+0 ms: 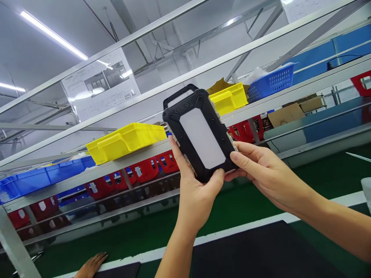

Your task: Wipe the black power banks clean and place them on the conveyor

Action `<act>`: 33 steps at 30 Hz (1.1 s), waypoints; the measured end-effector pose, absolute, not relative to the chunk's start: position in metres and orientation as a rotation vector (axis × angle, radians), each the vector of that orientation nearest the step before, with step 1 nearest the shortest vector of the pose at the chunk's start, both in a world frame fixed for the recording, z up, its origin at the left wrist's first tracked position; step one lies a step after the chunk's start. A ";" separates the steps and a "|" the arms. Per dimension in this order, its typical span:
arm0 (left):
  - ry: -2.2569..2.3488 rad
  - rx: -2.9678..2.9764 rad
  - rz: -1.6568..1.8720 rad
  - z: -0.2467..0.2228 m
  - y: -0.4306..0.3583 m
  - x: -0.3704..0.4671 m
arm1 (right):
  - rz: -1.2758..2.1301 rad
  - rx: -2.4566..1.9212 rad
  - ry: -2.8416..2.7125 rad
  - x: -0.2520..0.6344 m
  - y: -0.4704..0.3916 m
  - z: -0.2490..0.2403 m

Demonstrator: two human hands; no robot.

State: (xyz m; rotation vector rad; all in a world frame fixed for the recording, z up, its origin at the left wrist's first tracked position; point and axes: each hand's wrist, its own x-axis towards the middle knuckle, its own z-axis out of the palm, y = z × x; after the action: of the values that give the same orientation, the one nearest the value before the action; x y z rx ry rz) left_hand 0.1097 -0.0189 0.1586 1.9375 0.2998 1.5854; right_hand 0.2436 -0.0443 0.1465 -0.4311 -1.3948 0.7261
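Observation:
A black rugged lamp-like device (189, 116) with a white rectangular panel and a carry handle at its top is held up in front of me, tilted to the left. My left hand (197, 185) grips its lower left edge, with the thumb across the bottom rim. The fingers of my right hand (255, 166) pinch its lower right corner. Both hands are closed on it, and its back is hidden from me.
Yellow bins (127, 142) and blue baskets (272, 83) stand on the shelf rail, with red bins (145, 170) below. A green conveyor belt (139, 231) runs past a black mat (261, 255). Another person's hand (92, 265) rests at lower left.

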 end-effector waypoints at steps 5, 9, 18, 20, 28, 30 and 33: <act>0.352 1.913 1.592 0.157 -0.021 0.108 | 0.748 -0.441 -1.398 0.243 -0.045 0.143; 0.385 1.974 1.552 0.156 -0.022 0.105 | 0.768 -0.430 -1.394 0.243 -0.043 0.141; 0.398 2.039 1.458 0.157 -0.019 0.099 | 0.741 -0.431 -1.420 0.241 -0.042 0.143; 0.413 2.101 1.434 0.162 -0.018 0.097 | 0.737 -0.433 -1.436 0.241 -0.041 0.147; 0.650 2.278 1.724 0.203 -0.011 0.095 | 0.563 -0.437 -1.546 0.245 -0.039 0.191; 0.629 2.365 1.757 0.218 -0.007 0.094 | 0.495 -0.465 -1.575 0.246 -0.040 0.209; 0.591 2.493 1.887 0.245 -0.002 0.095 | 0.418 -0.484 -1.601 0.249 -0.042 0.237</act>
State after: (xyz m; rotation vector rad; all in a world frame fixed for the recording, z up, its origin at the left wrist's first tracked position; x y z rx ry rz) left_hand 0.0946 -0.0016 0.2449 2.4932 0.5908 1.8872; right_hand 0.2486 -0.0420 0.2367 -0.4838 -1.6012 0.4183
